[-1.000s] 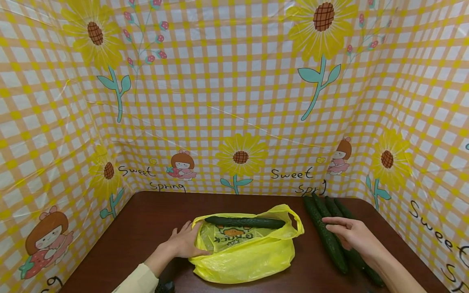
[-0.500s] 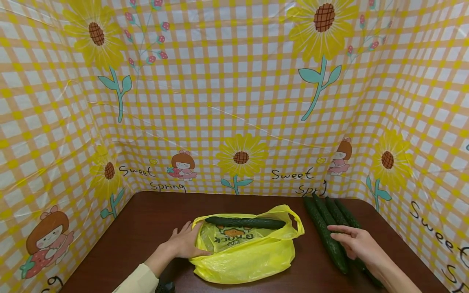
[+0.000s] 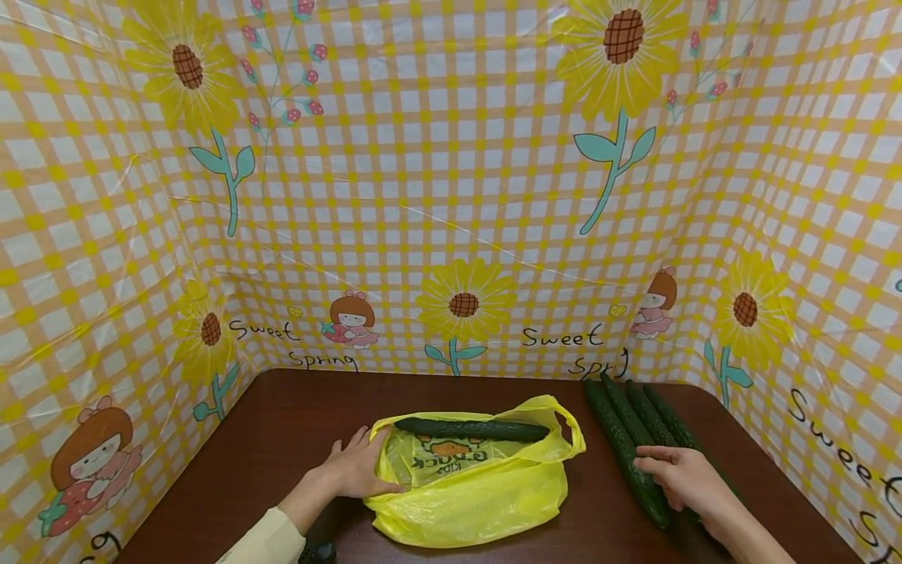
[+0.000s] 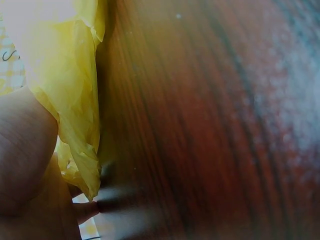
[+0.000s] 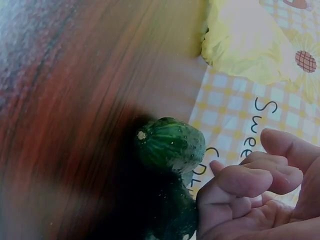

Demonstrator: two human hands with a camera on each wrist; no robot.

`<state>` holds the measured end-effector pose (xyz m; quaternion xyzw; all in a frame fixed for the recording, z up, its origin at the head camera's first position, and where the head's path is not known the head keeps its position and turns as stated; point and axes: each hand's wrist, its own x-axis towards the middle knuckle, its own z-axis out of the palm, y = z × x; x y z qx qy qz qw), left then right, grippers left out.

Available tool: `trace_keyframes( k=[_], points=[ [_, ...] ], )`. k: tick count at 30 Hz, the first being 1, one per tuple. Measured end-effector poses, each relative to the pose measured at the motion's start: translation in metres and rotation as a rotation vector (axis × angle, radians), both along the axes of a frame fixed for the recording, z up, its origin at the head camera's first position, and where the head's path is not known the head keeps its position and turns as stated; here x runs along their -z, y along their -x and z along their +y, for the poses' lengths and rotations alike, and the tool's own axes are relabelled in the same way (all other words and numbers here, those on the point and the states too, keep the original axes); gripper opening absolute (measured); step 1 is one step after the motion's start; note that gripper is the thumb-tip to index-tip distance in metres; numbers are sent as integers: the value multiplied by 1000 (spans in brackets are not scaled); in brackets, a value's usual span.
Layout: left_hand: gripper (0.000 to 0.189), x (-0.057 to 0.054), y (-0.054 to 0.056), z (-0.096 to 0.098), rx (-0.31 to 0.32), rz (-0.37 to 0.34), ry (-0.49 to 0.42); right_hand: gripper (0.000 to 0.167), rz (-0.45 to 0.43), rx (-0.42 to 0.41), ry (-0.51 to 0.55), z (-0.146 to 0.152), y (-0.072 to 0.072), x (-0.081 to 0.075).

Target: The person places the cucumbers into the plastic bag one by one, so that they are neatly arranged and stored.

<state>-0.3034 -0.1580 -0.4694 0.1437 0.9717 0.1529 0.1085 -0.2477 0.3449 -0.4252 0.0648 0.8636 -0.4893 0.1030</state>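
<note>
In the head view, a yellow plastic bag (image 3: 472, 505) lies on its side at the middle of the dark red-brown tabletop (image 3: 282, 423), nearer the near edge than the far one, thin, glossy and crumpled, with a loop handle at its right end. Reversed lettering and an orange figure show at its mouth. A single cucumber (image 3: 472, 428) lies across that mouth, roughly parallel to the far edge: long, slim, dark green, finely bumpy. The left hand (image 3: 350, 468) rests at the bag's left end, open, thumb stretched apart from the fingers along the rim. Towards the right edge, four cucumbers (image 3: 629, 411) lie side by side, slanting from the far edge near its right corner towards the near edge. The right hand (image 3: 687, 482) is over them, fingers loosely bent.

In the left wrist view, yellow film hangs in folds against the left hand, beside bare tabletop.

In the right wrist view, an upper cucumber (image 5: 171, 145) shows a blunt, rounded end with a pale stem scar, lighter green streaks and whitish specks; a lower cucumber (image 5: 175, 207) is mostly in shadow. The right hand's half-curled fingers grip neither.
</note>
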Motion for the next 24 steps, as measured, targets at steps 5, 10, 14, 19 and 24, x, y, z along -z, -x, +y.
trace_keyframes(
  k=[5,10,14,19,24],
  points=[
    [106,1,1,0,-5,10,2,59,3,-19,-45,-4,2,2],
    [106,2,1,0,-6,10,8,58,8,-6,-105,-7,6,6],
    [108,5,2,-1,2,12,-9,60,3,4,-146,-8,9,10],
    [112,9,3,-3,13,19,-35,59,15,5,-217,-12,10,13],
    [114,7,3,-3,14,11,-27,51,61,1,-250,-17,11,15]
  ],
)
